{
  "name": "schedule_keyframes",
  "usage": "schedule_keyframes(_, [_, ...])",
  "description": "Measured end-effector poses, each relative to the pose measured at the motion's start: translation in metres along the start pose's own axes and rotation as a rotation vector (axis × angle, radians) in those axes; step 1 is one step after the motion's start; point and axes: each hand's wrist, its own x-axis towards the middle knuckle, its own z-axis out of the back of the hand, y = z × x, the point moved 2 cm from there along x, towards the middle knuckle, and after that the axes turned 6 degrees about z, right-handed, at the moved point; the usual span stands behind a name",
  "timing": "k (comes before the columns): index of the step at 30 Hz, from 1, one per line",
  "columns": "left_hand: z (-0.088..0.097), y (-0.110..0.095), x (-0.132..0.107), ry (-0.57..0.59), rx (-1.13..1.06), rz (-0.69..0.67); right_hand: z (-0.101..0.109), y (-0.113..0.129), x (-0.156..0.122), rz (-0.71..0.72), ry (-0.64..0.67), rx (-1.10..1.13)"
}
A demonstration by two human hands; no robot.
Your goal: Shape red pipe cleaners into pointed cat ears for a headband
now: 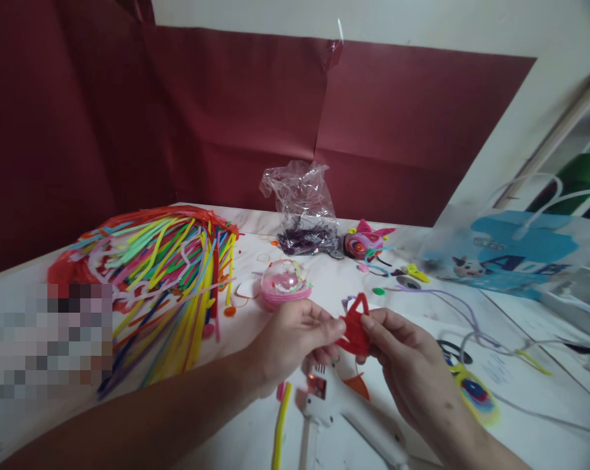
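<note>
Both my hands meet over the white table, pinching a small red pipe-cleaner piece with a pointed tip. My left hand grips its left side with closed fingers. My right hand pinches its right side between thumb and fingers. Right under my hands a white glue gun lies on the table, showing a small red light. A yellow pipe cleaner lies next to it.
A big bundle of coloured pipe cleaners on red plastic fills the left. Behind my hands sit a pink clear dome, a clear bag of dark bits, a pink coiled craft and a blue printed bag.
</note>
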Motion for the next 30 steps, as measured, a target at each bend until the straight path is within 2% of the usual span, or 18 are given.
schedule_keyframes(3, [0.0007,0.0008,0.0003,0.03,0.011,0.011,0.0005,0.0017,0.0003,0.003,-0.005,0.02])
schedule_keyframes(9, [-0.0013,0.0031,0.0011,-0.014,-0.001,-0.045,0.0013,-0.0011,-0.0001,-0.002,0.017,0.018])
schedule_keyframes(15, [-0.0005,0.0008,-0.0015,-0.003,-0.013,-0.015,-0.0001,0.0002,0.0012,0.025,0.035,0.023])
schedule_keyframes(23, [0.0008,0.0036,-0.0001,0.045,0.064,-0.036,0.0015,0.0012,0.0026,0.036,-0.023,0.039])
schedule_keyframes(30, [0.0014,0.0073,0.0011,-0.004,0.053,-0.046,0.0022,0.0001,0.002,0.036,-0.001,0.038])
